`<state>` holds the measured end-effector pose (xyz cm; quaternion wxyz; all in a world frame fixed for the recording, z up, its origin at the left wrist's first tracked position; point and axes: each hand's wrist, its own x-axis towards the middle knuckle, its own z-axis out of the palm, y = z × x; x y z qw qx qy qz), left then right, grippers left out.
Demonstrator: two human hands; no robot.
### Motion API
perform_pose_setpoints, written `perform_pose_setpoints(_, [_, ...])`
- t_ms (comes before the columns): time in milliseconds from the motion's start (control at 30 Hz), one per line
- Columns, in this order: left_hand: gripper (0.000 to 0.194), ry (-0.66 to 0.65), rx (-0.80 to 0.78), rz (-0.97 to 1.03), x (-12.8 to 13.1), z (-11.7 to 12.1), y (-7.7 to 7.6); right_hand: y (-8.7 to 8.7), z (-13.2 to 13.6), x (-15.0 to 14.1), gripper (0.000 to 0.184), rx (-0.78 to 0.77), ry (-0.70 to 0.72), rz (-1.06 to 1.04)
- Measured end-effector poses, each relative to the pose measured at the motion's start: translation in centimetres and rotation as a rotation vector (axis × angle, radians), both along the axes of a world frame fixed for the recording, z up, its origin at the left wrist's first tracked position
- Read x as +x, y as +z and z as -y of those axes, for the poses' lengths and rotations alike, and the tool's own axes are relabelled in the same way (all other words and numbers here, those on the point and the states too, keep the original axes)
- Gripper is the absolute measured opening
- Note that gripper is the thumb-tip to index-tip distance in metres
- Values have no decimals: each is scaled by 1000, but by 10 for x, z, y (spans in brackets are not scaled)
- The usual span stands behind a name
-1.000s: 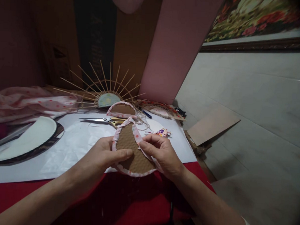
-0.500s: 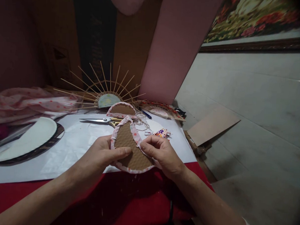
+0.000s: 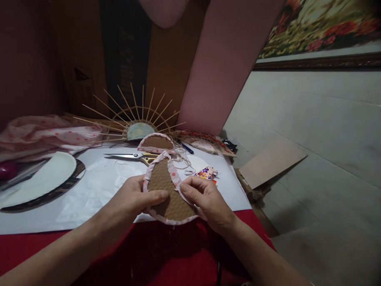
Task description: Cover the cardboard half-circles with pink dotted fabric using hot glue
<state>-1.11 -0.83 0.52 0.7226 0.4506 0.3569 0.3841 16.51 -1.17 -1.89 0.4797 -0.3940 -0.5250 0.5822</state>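
Left hand [image 3: 134, 196]: you grasp the cardboard piece [image 3: 162, 177], likely to steady it.
Right hand [image 3: 209, 203]: you pinch its fabric edging [image 3: 173, 175], perhaps to press it flat.

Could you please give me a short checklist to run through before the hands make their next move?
1. Left hand supports the curved brown cardboard piece, thumb across its face: ok.
2. Right hand has thumb and forefinger at the pink spotted fabric edging, on the piece's right side: ok.
3. Edging lies flat all round: cannot tell; the right hand hides part of it.
4. Underside of the piece is neat: cannot tell; it faces away.
5. Long-bladed scissors with yellow handles lie apart from both hands, blades pointing left: ok.
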Motion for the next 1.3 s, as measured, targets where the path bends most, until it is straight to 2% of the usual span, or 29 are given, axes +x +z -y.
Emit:
perform_pose_setpoints(133, [33, 54, 34, -17, -1, -1, -3, 0, 0, 0, 34, 46, -20, 45])
perform_pose_setpoints(333, [21, 203, 86, -94, -3, -6, -11, -5, 2, -1, 30, 129, -33, 131])
perform_pose_setpoints(600, [15, 122, 40, -44, -3, -5, -6, -5, 2, -2, 30, 178, -29, 230])
perform_pose_setpoints(733, [18, 106, 1, -21, -3, -4, -5, -6, 0, -2, 31, 209, -37, 312])
perform_pose_setpoints(800, [20, 124, -10, -38, -2, -4, -6, -6, 1, -1, 28, 338, -128, 448])
perform_pose_setpoints(900, [21, 157, -1, -81, -2, -5, -9, -5, 6, -3, 19, 658, -296, 691])
perform_pose_setpoints(1000, [19, 167, 43, -117, -2, -7, -12, -6, 10, -7, 11, 887, -330, 888])
perform_pose_setpoints(1100, [19, 158, 88, -146, -2, -8, -15, -8, 11, -10, 12, 976, -363, 1030])
perform_pose_setpoints(1300, [17, 124, 156, -181, -1, -6, -16, -6, 14, -12, 15, 1082, -418, 1173])
